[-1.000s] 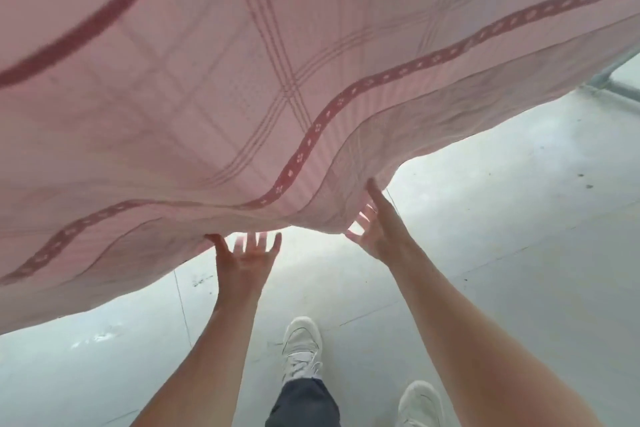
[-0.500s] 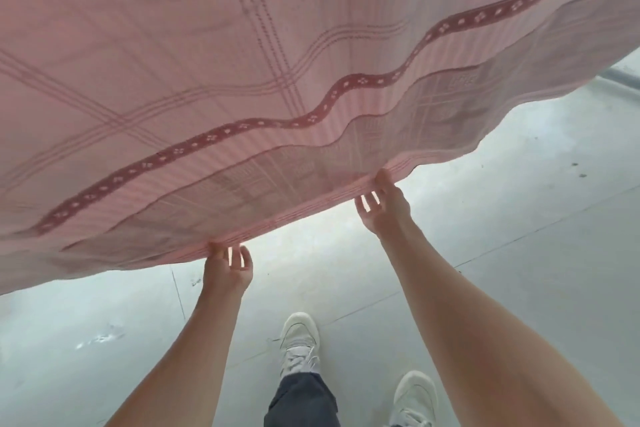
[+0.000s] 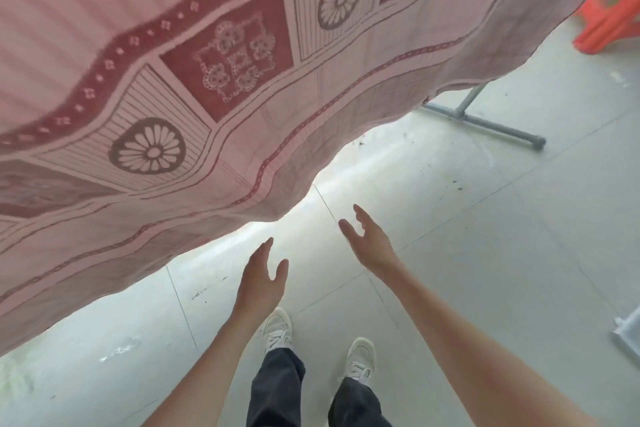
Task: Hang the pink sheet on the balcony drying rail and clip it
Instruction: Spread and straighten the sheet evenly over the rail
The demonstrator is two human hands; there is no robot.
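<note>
The pink sheet (image 3: 242,80), patterned with dark red squares and flower rounds, hangs across the upper part of the head view, its wavy lower hem above the floor. The rail it hangs from is hidden above it. My left hand (image 3: 261,279) is below the hem, fingers straight and spread, touching nothing. My right hand (image 3: 369,241) is just right of the hem's lowest dip, palm turned inward, fingers relaxed, also apart from the cloth. No clip is in view.
A grey metal stand foot (image 3: 485,123) lies on the pale tiled floor (image 3: 485,253) at the right, under the sheet's edge. An orange plastic stool (image 3: 613,17) stands at the top right. A white object (image 3: 628,336) pokes in at the right edge. My white shoes (image 3: 360,357) are below.
Both hands have let go of the sheet's hem and dropped away from it. The sheet now hangs lower, showing its patterned face, and the view has shifted so the stand foot and stool appear.
</note>
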